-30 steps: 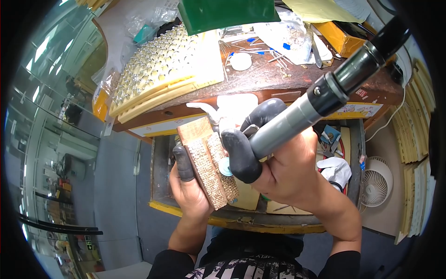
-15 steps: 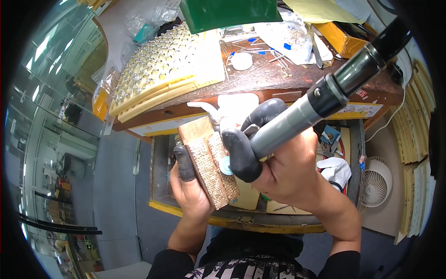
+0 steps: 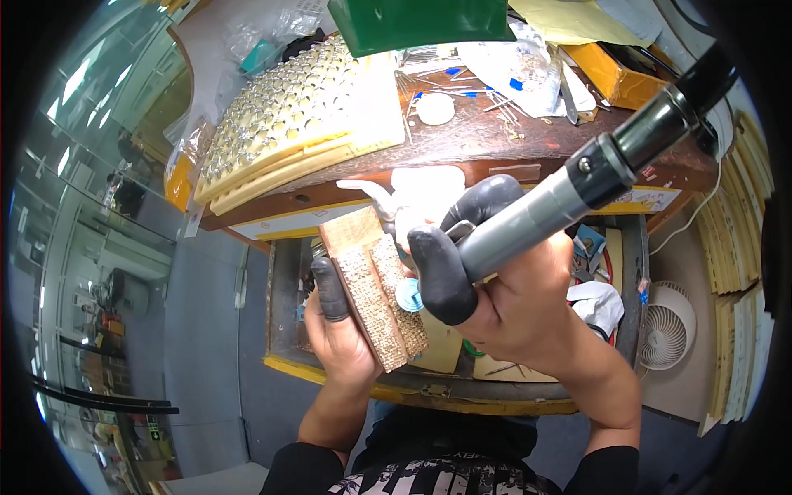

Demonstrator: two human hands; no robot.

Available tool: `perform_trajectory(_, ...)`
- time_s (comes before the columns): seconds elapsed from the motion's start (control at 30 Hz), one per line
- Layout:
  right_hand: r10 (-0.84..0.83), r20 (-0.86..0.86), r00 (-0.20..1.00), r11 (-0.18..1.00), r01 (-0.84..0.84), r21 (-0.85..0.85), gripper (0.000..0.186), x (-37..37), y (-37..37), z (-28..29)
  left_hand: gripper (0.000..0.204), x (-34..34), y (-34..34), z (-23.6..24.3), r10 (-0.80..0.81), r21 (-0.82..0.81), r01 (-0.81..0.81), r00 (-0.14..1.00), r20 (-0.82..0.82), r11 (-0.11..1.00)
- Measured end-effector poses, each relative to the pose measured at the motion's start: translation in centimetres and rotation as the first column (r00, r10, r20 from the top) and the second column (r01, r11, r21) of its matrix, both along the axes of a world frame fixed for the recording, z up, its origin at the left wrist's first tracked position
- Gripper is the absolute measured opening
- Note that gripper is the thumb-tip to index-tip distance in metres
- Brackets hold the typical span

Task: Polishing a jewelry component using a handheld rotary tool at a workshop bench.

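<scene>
My left hand point(image 3: 336, 330), a black finger cot on its thumb, grips a wooden block point(image 3: 351, 233) held tilted. Rough, gold-brown grainy texture covers the block's lower faces, with a groove between two strips. My right hand point(image 3: 495, 289) is closed around a grey rotary handpiece point(image 3: 528, 213), black cots on its thumb and forefinger. The handpiece slants from the upper right down toward the block. Beside the right thumb, against the grainy face, sits a small light-blue disc point(image 3: 409, 294). The handpiece's working tip is hidden behind my fingers.
Behind my hands is a wooden bench point(image 3: 462, 147) with a tray of shiny round pieces point(image 3: 280, 107), scattered burs and a white round lid point(image 3: 436, 109). A green lamp shade point(image 3: 421, 25) hangs above. Below, an open drawer point(image 3: 437, 402) holds tools; a white fan point(image 3: 668, 326) stands right.
My right hand and the handpiece have shifted slightly to the right, and the blue disc a little with them. The block stays nearly in place in my left hand.
</scene>
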State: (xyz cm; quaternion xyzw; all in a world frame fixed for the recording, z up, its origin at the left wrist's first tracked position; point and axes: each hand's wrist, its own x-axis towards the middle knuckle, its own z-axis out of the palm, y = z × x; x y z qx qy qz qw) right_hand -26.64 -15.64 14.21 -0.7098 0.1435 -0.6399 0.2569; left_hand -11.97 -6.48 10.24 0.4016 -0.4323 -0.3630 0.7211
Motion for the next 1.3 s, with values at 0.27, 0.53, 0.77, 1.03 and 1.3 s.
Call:
perform_trajectory(0.27, -0.031, -0.039, 0.999, 0.998, 0.029, -0.055, 0.009, 0.1, -0.3, -0.5, 0.053, -0.1, 0.0, 0.0, -0.009, -0.003, 0.009, 1.000, -0.019, 1.000)
perform_trajectory(0.53, -0.033, -0.054, 0.998, 0.999, 0.034, 0.005, 0.009, 0.1, 0.1, -0.2, 0.050, 0.3, 0.1, -0.8, -0.019, -0.032, 0.017, 0.997, -0.072, 0.999)
perform_trajectory(0.77, -0.026, -0.011, 1.000, 0.998, 0.025, -0.057, 0.012, 0.3, -0.3, -0.2, 0.049, 0.3, 0.0, -1.1, -0.036, -0.059, 0.031, 0.996, -0.079, 0.998)
perform_trajectory(1.03, -0.028, -0.041, 0.999, 0.997, 0.025, -0.073, 0.013, -0.1, -0.2, -0.2, 0.063, -0.4, -0.2, -0.4, 0.120, 0.062, -0.114, 0.987, -0.105, 0.992)
perform_trajectory(1.3, -0.022, -0.041, 0.999, 0.994, 0.017, -0.105, 0.008, 0.1, -0.2, 0.2, 0.062, -0.7, -0.4, -0.2, 0.064, 0.042, -0.056, 0.970, -0.233, 0.998)
